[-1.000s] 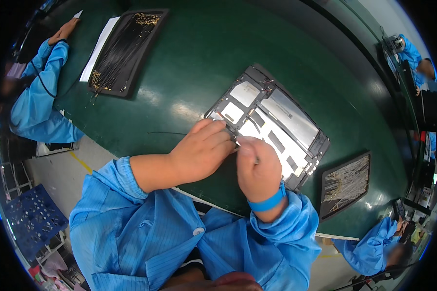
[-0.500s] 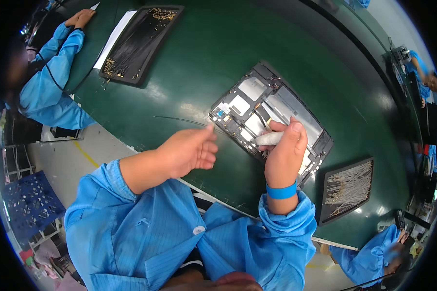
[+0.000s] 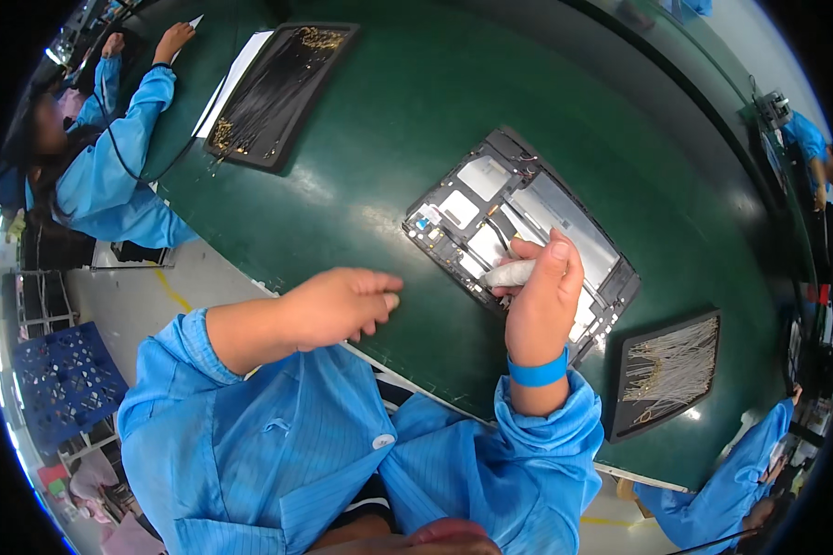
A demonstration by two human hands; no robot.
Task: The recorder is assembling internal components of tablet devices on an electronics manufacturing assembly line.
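An opened flat electronic device with a black frame, silver plates and a circuit board lies tilted on the green table. My right hand, a blue band at its wrist, is closed over the device's near side. From its fingers a white, wrapped-looking shape points down toward the board; whether it is a covered finger or a held tool I cannot tell. Left of the device, apart from it, my left hand hovers near the table edge with fingers loosely spread and nothing visible in them.
A black tray of black wires with gold ends lies at the far left, beside a white sheet. Another black tray with pale wires is at the right. Co-workers in blue sit at left and lower right.
My left hand has drawn back left and down from the device. The thin black wire seen beside it earlier no longer shows. My right hand has hardly moved.
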